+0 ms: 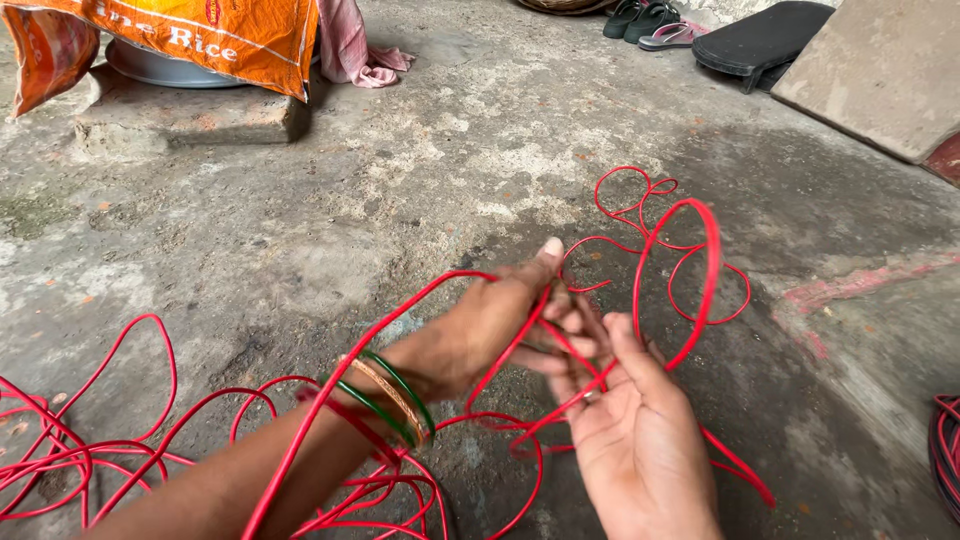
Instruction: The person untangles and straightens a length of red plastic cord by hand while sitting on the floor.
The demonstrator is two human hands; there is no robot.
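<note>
Rough grey concrete floor, stained and cracked, outdoors or in a yard by the look of it; on it, at the centre, red wire (680,290) caught between both hands, its loose loops springing up and away to the right and ahead of the fingers, its long tangled run trailing back to the left under the forearm and spreading in a snarl across the lower left of the floor; long axis therefore roughly left to right, crossing in front of the body; left hand (480,325) closed around several strands, thumb raised toward the loops, green and copper-coloured bangles (390,400) on the wrist, strands draped over that forearm; right hand (625,420) palm up and mostly open, fingers loosely curled with strands running between them, nearer of the two to the free loops, which rise just beyond its fingertips; both hands touching the wire, close together, almost meeting; further out, another coil of dark and red cable (945,450) at the right edge, well apart; far left, an orange sack (200,40) over a metal basin (165,70) on a concrete block (190,115), pink cloth (355,45) beside it; far right, sandals (650,22), a black flat case (765,40), a leaning stone slab (880,70).
</note>
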